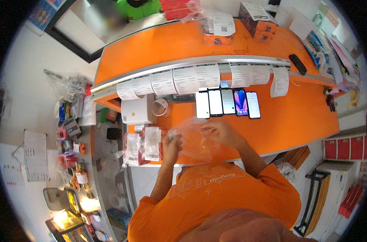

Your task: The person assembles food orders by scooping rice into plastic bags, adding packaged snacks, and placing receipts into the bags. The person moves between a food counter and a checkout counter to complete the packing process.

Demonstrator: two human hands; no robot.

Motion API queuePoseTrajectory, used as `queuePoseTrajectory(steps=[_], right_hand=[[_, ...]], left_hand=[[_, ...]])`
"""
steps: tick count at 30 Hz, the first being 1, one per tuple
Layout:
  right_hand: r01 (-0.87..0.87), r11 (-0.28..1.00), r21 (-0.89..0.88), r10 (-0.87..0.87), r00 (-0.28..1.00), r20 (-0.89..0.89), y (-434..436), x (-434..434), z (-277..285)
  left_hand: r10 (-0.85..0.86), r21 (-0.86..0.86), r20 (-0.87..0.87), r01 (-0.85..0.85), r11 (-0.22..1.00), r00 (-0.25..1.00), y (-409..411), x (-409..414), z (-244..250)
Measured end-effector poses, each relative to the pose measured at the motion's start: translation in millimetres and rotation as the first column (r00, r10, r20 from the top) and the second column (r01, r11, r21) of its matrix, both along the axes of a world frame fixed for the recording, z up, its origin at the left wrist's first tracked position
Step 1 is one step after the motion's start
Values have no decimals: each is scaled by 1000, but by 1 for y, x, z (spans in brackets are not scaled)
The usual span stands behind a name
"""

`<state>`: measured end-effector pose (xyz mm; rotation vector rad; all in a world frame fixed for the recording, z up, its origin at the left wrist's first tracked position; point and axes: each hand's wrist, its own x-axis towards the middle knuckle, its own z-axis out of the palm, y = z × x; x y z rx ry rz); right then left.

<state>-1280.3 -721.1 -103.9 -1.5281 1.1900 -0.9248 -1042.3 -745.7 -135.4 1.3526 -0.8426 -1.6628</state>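
A clear plastic bag (198, 142) is stretched out over the near side of the orange counter (280, 124). At its left edge my left hand (172, 145) grips the plastic. My right hand (221, 131) holds the bag's upper right part between the fingers. Just beyond it, several smartphones (228, 101) lie side by side with lit screens. Two plastic-wrapped boxes with paper slips (152, 142) sit beside my left hand. The bag looks see-through, with no object visible inside it.
Printed slips (183, 80) hang from the raised shelf's edge. At left stand a white box (137, 110) and a cup (160, 107). On the shelf are a wrapped parcel (218, 30), a box (259, 22) and a dark handheld object (297, 64). A person in green (142, 9) is beyond.
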Motion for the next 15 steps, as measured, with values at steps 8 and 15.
queuePoseTrajectory(steps=[8, 15], right_hand=[[501, 791, -353, -515, 855, 60, -82, -41, 55], [627, 540, -562, -311, 769, 559, -138, 35, 184]], left_hand=[[173, 136, -95, -159, 978, 980, 68, 54, -21], [346, 173, -188, -316, 933, 919, 113, 88, -18]])
